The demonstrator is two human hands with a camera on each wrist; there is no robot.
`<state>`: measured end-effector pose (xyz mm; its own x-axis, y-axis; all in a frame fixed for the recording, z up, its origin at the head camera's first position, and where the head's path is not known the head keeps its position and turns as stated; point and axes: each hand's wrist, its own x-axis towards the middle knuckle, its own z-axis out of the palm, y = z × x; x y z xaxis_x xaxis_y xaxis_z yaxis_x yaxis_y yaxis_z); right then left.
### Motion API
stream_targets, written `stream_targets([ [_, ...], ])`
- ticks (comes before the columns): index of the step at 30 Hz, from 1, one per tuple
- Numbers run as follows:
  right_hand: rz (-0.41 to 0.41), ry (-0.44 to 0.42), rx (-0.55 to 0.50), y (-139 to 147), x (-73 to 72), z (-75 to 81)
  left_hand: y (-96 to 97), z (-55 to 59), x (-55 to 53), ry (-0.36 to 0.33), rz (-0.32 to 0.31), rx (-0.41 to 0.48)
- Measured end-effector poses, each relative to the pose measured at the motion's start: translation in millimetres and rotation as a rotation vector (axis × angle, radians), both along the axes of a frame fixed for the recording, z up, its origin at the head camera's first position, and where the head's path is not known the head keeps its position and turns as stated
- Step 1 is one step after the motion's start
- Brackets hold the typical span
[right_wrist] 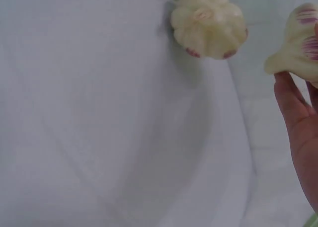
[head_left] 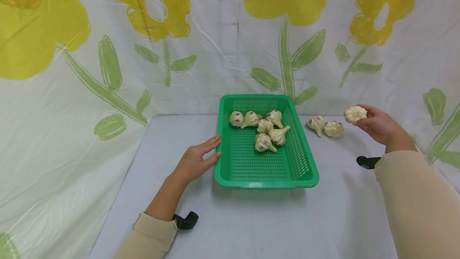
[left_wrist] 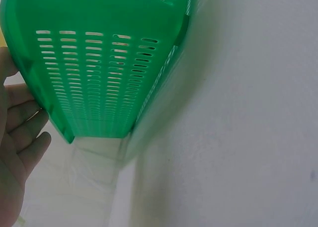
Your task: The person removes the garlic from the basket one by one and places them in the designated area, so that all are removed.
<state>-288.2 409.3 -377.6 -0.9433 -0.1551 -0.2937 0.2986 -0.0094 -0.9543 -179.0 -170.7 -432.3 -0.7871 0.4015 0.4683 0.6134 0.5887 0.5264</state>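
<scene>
My right hand [head_left: 383, 126] holds a garlic bulb [head_left: 355, 113] above the table's right side, its knobbly base turned left in the head view. In the right wrist view, the purple-streaked bulb [right_wrist: 296, 48] shows its stem over the fingers. Two more bulbs lie just left of it on the table, one with its stem out [head_left: 316, 124] and one base up [head_left: 334, 129]. My left hand [head_left: 194, 161] touches the left rim of a green plastic basket [head_left: 258, 184], fingers extended and thumb apart. Several bulbs, among them one nearest the front [head_left: 264, 142], lie toward the basket's back.
A white cloth covers the table [head_left: 280, 227]. Behind it hangs a pale curtain [head_left: 212, 51] with yellow flowers and green leaves. Black wrist mounts, left [head_left: 187, 221] and right [head_left: 367, 162], stick out from the sleeves.
</scene>
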Motion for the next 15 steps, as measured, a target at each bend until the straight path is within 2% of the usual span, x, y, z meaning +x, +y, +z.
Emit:
stream_targets([
  [5,-0.102,0.008,-0.042,7.2,4.9,-21.9,0.0,-2.2,0.0,-0.005,-0.003,0.001],
  [15,-0.279,-0.108,0.073,17.8,16.1,-56.1,1.0,-2.6,1.4,-0.023,-0.007,0.006],
])
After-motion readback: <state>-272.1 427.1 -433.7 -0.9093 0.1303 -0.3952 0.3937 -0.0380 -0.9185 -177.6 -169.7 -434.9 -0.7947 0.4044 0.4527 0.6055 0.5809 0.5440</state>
